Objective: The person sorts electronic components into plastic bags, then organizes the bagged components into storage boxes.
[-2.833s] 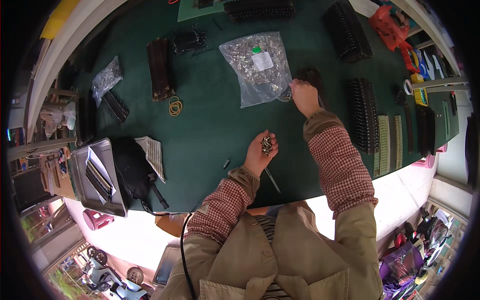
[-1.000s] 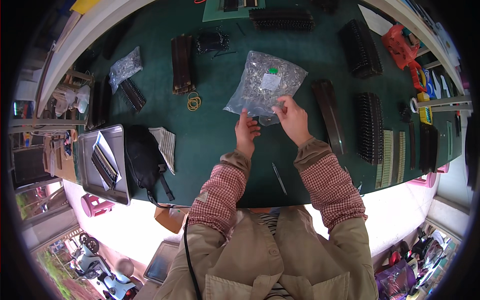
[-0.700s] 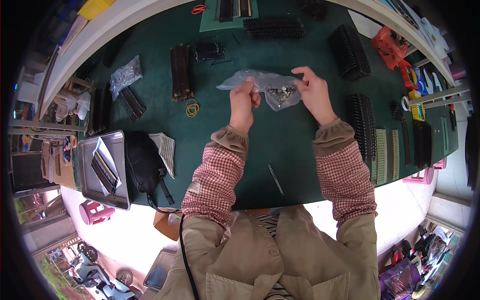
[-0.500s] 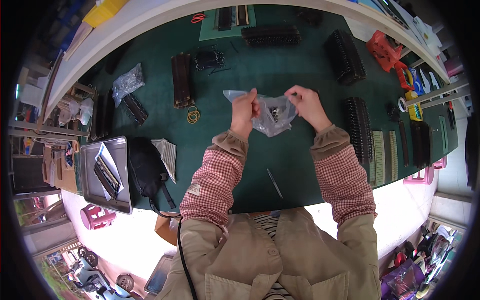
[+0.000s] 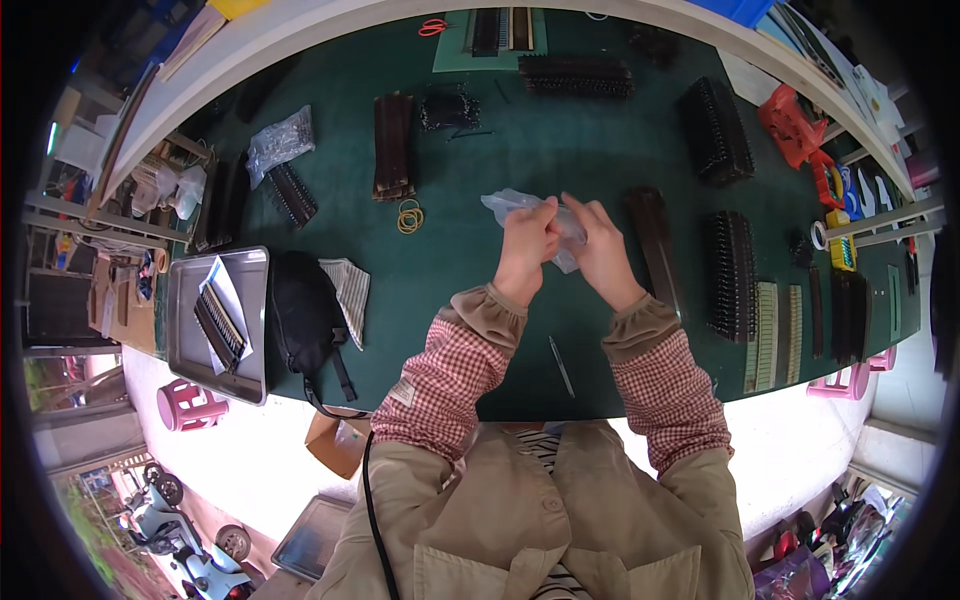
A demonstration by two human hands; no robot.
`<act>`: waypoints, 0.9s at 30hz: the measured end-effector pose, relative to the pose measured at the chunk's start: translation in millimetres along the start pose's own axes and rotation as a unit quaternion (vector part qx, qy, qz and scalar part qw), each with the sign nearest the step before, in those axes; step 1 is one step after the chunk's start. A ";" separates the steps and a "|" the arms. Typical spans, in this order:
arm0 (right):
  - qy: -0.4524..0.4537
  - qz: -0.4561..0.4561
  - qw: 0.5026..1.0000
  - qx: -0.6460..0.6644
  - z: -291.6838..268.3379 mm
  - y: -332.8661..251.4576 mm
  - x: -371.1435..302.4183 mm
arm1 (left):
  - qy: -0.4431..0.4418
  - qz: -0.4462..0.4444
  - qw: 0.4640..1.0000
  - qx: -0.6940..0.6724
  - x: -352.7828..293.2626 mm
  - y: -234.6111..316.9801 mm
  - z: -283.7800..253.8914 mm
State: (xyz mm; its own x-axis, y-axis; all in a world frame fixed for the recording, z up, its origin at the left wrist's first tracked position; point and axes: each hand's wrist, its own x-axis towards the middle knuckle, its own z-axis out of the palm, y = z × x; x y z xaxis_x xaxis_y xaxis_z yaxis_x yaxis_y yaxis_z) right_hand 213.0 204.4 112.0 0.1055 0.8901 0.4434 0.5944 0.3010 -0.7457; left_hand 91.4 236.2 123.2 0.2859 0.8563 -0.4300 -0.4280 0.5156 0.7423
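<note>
A clear plastic bag (image 5: 508, 203) is gathered between my two hands above the middle of the green table. My left hand (image 5: 527, 246) is closed around the bag's left part, fingers curled in. Close beside it, my right hand (image 5: 601, 248) pinches the bag's right side. Some of the bag bulges out below, between the hands. Its contents are mostly hidden. A long dark brown strip bundle (image 5: 653, 242) lies just right of my right hand, and a silver pen (image 5: 562, 366) rests nearer to me.
Dark stacks of comb-like strips (image 5: 733, 275) stand at the right. Brown strips (image 5: 393, 145) and yellow rubber bands (image 5: 410, 216) lie left of my hands. A metal tray (image 5: 262, 335) and a black bag (image 5: 303, 310) are at the near left. Red scissors (image 5: 433, 27) lie at the back.
My hands have drawn closer together, and the spread bag is now bunched between them. Its dark contents, visible before, are mostly covered. The whole view has shifted slightly.
</note>
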 end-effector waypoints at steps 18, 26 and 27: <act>-0.147 0.251 0.922 0.256 10.6 8.8 -6.4 | -0.144 0.402 0.683 0.593 32.7 -68.0 -49.0; -0.128 0.151 0.957 0.214 -1.7 -17.2 -3.0 | -0.170 0.180 0.966 0.067 70.8 -116.2 -44.9; -0.127 0.150 0.957 0.213 -11.1 -22.5 2.1 | -0.117 0.217 0.962 0.116 69.5 -109.0 -40.7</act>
State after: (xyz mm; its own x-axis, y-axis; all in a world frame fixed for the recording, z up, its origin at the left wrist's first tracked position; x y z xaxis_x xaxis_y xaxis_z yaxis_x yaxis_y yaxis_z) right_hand 208.7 195.7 135.3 -0.0082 0.9965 0.0836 0.1835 0.0837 -0.9794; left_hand 123.0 240.6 -8.4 0.3201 0.9459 0.0532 -0.3561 0.0681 0.9320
